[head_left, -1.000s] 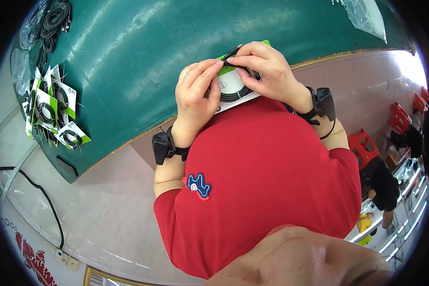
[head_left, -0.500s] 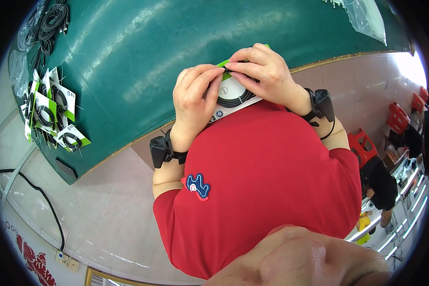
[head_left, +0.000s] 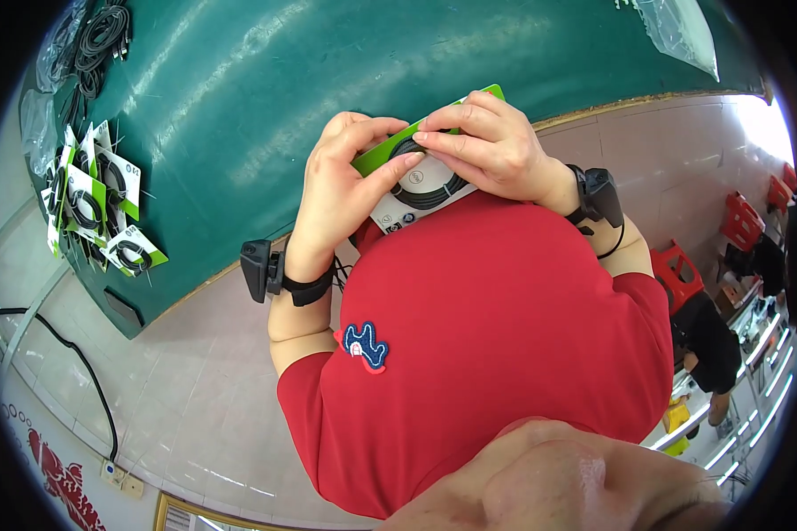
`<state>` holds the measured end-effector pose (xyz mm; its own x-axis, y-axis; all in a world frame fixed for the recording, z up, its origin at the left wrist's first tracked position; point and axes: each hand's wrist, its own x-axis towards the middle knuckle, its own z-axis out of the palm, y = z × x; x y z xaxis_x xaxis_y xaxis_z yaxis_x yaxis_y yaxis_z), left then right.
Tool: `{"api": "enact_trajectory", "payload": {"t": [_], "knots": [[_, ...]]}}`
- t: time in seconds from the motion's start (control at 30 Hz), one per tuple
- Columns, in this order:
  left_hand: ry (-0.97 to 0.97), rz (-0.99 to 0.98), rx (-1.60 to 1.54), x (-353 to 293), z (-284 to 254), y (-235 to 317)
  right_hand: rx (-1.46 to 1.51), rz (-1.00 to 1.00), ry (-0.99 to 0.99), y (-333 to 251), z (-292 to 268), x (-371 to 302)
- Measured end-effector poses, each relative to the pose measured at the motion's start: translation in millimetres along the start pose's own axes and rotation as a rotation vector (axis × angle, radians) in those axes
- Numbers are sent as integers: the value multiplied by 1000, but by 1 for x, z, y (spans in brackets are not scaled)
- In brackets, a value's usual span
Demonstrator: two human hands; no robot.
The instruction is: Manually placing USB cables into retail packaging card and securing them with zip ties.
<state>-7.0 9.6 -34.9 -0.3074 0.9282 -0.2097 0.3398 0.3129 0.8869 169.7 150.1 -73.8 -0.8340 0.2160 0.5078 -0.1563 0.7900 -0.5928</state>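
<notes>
A white and green backing card (head_left: pixel 386 211) is held tilted against my red shirt at the table's near edge. Mounted on it is a coiled black cable (head_left: pixel 436 196), looped round a pale round middle. My left hand (head_left: pixel 347 173) grips the card's left part, thumb pressed on the coil and fingers over the green edge. From the right, my right hand (head_left: pixel 498 149) closes on the card, thumb and forefinger meeting at the coil's top; its other fingers curl over the green edge. Part of the coil is hidden by the right hand.
On the green table (head_left: pixel 239 133), a pile of carded cables (head_left: pixel 97 203) lies at the left. Loose black cables (head_left: pixel 102 44) lie beyond it, beside clear plastic bags (head_left: pixel 40 124). Another plastic bag (head_left: pixel 682 40) is at the far right. A dark flat object (head_left: pixel 122 308) sits at the near left corner.
My left hand has moved left and opened out from its pinch near the right fingertips, its thumb now on the coil. More of the card's green strip and coil shows.
</notes>
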Motion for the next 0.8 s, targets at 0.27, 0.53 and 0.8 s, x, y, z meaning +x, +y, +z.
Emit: {"api": "enact_trajectory", "payload": {"t": [0.27, 0.53, 0.8], "knots": [[58, 144, -47, -13, 12, -4, 53, -5, 61, -5, 1, -10], [-30, -58, -285, -16, 7, 8, 71, -15, 98, -13, -7, -9], [-41, -70, -297, -20, 11, 1, 99, -15, 72, -16, -14, -8]]}}
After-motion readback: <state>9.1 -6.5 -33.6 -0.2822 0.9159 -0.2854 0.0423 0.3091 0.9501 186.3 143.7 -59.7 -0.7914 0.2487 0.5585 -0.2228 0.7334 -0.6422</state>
